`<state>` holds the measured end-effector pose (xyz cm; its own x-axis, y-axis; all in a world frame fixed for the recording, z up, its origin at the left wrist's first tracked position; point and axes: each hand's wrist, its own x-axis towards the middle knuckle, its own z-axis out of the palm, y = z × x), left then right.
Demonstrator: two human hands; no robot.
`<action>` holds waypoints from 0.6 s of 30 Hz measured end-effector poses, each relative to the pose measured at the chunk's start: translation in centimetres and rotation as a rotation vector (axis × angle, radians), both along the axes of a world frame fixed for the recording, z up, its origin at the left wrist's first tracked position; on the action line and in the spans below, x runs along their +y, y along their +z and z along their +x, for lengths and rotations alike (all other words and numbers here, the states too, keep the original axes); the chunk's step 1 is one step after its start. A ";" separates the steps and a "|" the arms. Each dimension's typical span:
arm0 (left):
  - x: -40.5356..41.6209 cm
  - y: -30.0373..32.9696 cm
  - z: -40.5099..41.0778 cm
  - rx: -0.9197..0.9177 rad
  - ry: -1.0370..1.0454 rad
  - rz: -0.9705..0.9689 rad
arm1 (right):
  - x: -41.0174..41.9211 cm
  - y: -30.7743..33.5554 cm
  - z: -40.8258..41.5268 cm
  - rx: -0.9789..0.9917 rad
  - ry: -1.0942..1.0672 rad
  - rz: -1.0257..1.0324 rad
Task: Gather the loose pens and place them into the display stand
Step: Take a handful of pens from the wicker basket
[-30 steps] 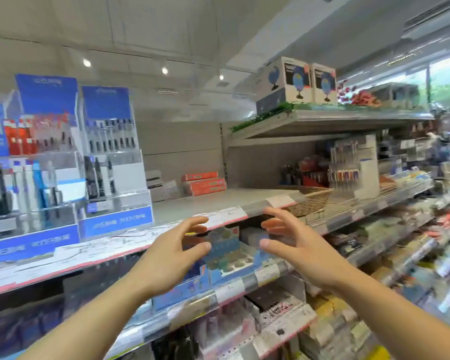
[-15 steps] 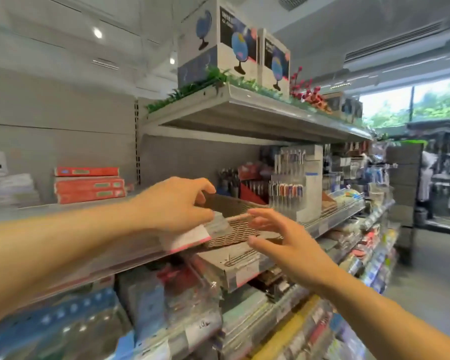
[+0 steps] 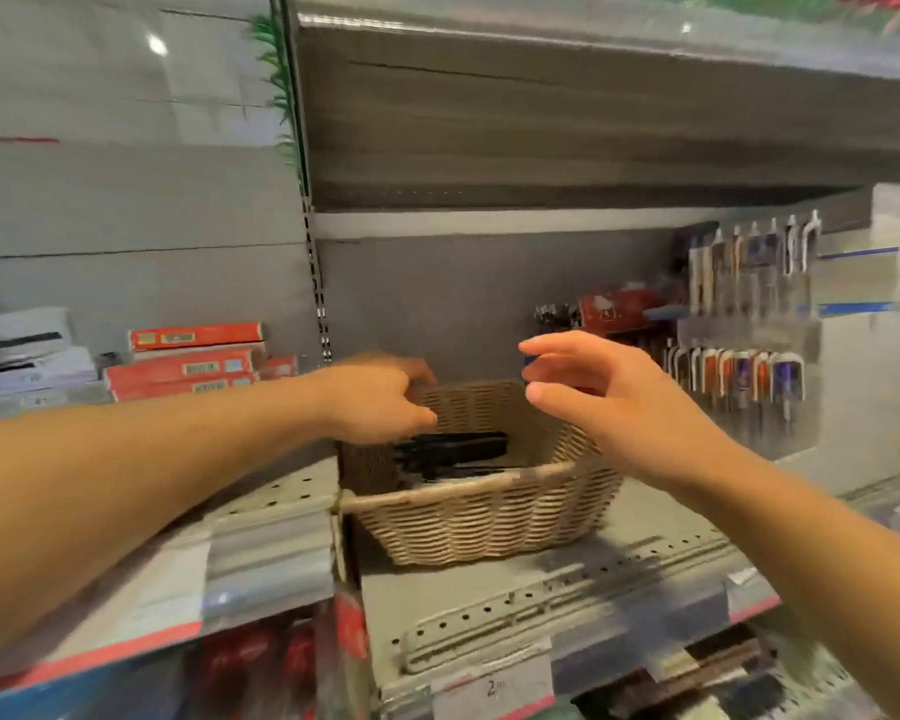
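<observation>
A woven tan basket (image 3: 489, 522) stands on the grey shelf in the middle of the view, with several loose black pens (image 3: 450, 452) lying inside it. My left hand (image 3: 375, 400) hovers over the basket's left rim with its fingers curled downward just above the pens; whether it touches them is hidden. My right hand (image 3: 598, 400) is open above the basket's right rim, fingers spread and holding nothing. A clear display stand (image 3: 749, 324) with rows of clipped pens stands on the shelf to the right of the basket.
Red flat boxes (image 3: 191, 358) and white boxes (image 3: 22, 350) are stacked at the left on the neighbouring shelf. A grey upper shelf (image 3: 567, 96) overhangs the basket. Price-label rails (image 3: 489, 688) run along the shelf front, with more goods below.
The view has swung right and closer, so the basket now fills the middle. Both hands have moved from the shelf edge to above the basket, left hand dipping into it.
</observation>
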<state>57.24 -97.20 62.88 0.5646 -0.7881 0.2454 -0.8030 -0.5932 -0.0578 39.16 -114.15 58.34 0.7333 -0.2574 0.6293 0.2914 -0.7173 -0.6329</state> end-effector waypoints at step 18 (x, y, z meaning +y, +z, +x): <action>-9.4 -3.9 7.2 0.255 -0.056 0.559 | -8.1 2.9 18.2 0.589 0.289 -0.639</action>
